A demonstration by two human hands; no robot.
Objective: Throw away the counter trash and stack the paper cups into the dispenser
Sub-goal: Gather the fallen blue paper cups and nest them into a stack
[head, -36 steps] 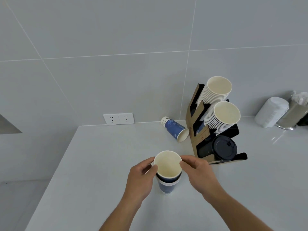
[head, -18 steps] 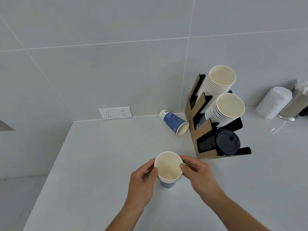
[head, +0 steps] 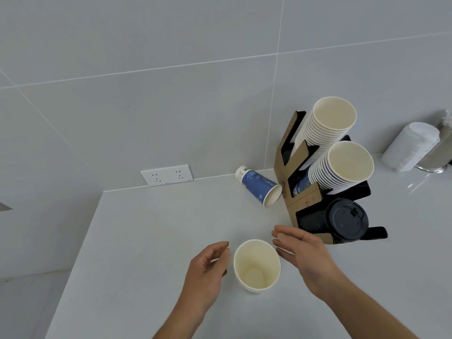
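A paper cup (head: pixel 256 265) stands upright on the white counter (head: pixel 146 253), its cream inside facing me. My left hand (head: pixel 208 267) hovers just left of it with fingers apart, not touching. My right hand (head: pixel 305 255) is just right of it, fingers spread, also off the cup. A blue paper cup (head: pixel 258 185) lies on its side near the wall. The cardboard cup dispenser (head: pixel 291 182) stands at the right and holds two tilted stacks of paper cups (head: pixel 327 133) and a stack of black lids (head: pixel 344 220).
A double wall socket (head: pixel 167 174) sits at the counter's back edge. A white roll (head: pixel 411 146) and a metal holder (head: pixel 437 157) stand at the far right. The counter's left edge (head: pixel 75 253) drops to the floor.
The upper cup has been pushed down fully into the lower blue one. Both hands have let go and drawn apart from the cup.
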